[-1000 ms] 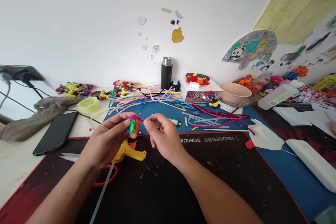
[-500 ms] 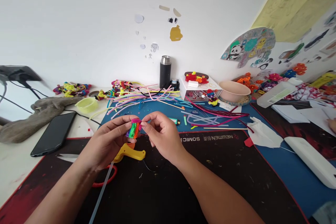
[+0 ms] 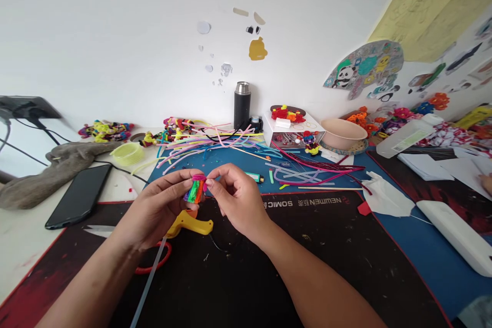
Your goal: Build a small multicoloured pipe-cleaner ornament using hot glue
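Note:
A small bundle of pipe cleaners (image 3: 197, 190) in pink, purple, green and orange stripes is held up over the front of the desk. My left hand (image 3: 163, 202) is closed on its left side, thumb in front and fingers behind. With thumb and forefinger, my right hand (image 3: 234, 197) pinches its pink upper right edge. Under my hands lies a yellow glue gun (image 3: 194, 223), a clear glue stick (image 3: 148, 287) reaching out toward me. Scissors with red handles (image 3: 165, 256) are partly hidden by my left forearm.
Loose pipe cleaners (image 3: 200, 146) spread across the blue mat behind my hands. Farther back stand a black thermos (image 3: 242, 105), a white box (image 3: 271, 136) and a pink bowl (image 3: 343, 133). A phone (image 3: 79, 197) lies left, a white bottle (image 3: 409, 136) right. Another person's hand shows at the right edge.

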